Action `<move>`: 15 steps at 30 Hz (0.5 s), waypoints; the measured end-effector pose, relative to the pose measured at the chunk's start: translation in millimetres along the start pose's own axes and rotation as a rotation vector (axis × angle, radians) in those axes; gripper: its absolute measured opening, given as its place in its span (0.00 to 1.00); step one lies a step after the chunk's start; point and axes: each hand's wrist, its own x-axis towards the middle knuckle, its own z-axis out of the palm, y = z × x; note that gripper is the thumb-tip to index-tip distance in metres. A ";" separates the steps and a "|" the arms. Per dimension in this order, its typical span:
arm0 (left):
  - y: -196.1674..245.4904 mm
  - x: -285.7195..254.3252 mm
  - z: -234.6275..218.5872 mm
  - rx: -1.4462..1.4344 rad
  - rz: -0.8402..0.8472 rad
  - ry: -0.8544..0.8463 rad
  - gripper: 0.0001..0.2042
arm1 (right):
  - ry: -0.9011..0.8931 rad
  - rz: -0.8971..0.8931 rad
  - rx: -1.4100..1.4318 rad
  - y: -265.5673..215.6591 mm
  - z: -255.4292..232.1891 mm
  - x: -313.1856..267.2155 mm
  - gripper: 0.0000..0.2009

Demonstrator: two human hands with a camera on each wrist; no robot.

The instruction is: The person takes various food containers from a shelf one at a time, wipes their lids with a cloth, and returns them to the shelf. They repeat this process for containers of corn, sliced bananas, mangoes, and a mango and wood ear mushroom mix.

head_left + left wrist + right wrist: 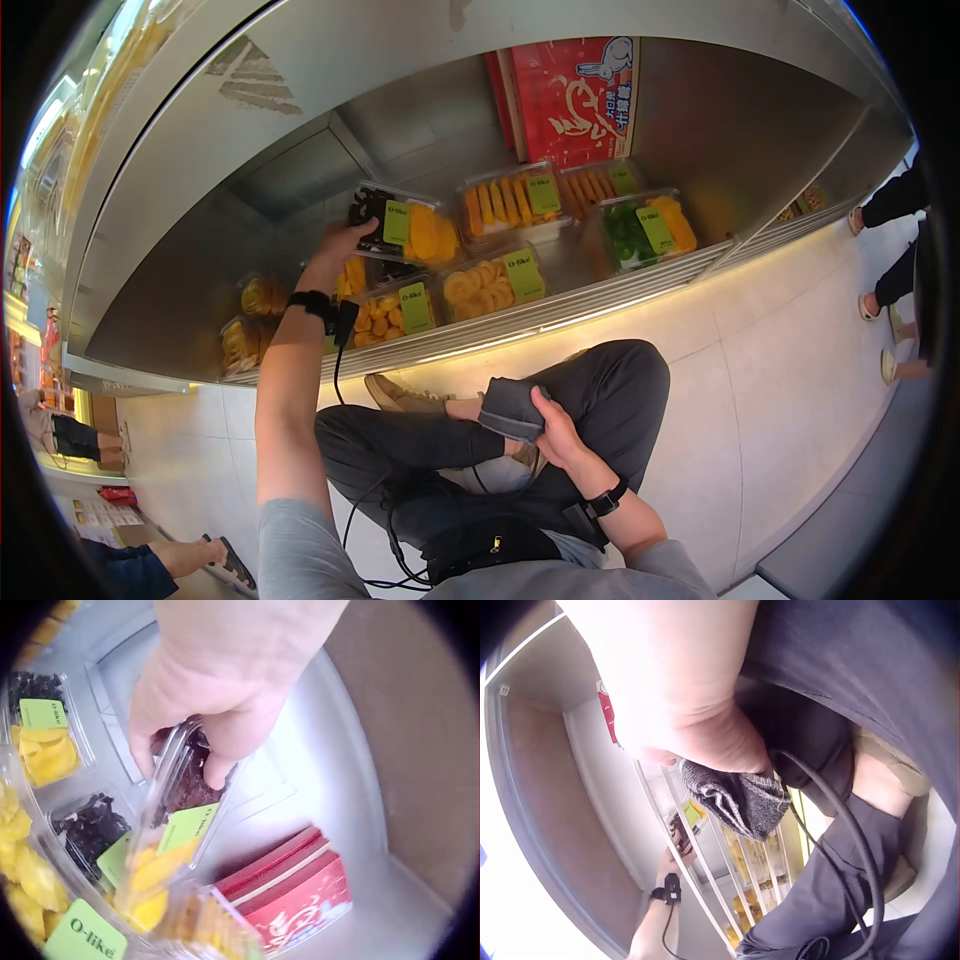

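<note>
My left hand [348, 243] grips one end of a clear plastic box [428, 236] of dark and yellow dried fruit with a green label. In the left wrist view this box [184, 817] is tilted, with the thumb on one side and fingers round the other. Close beside it lies another box of dark fruit [91, 831]. Over my lap, my right hand [562, 432] holds a folded dark grey cloth [510, 408], thumb on top. The right wrist view shows the cloth's [739, 801] bunched, light-edged folds.
Several more fruit boxes [495, 283] stand in the metal display case, behind a slatted front edge [640, 293]. Red printed cartons [575, 105] stand at its back. A black cable [855, 847] runs by my legs. Other people's legs [885, 290] are at the right.
</note>
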 end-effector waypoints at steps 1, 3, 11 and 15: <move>2.0 -5.2 -3.7 -0.286 -0.033 -0.046 0.30 | 0.000 -0.006 0.000 -2.2 1.6 -0.9 0.25; 12.8 -37.4 -12.3 -0.367 -0.013 0.059 0.30 | -0.052 0.067 0.146 -9.8 5.4 -5.1 0.25; 33.5 -228.1 -28.6 -0.752 0.132 0.124 0.12 | -0.167 -0.114 0.223 -34.6 24.6 -32.5 0.19; 17.2 -304.7 24.8 -0.954 0.180 0.098 0.15 | -0.120 -0.666 -0.085 -57.2 92.1 -71.7 0.21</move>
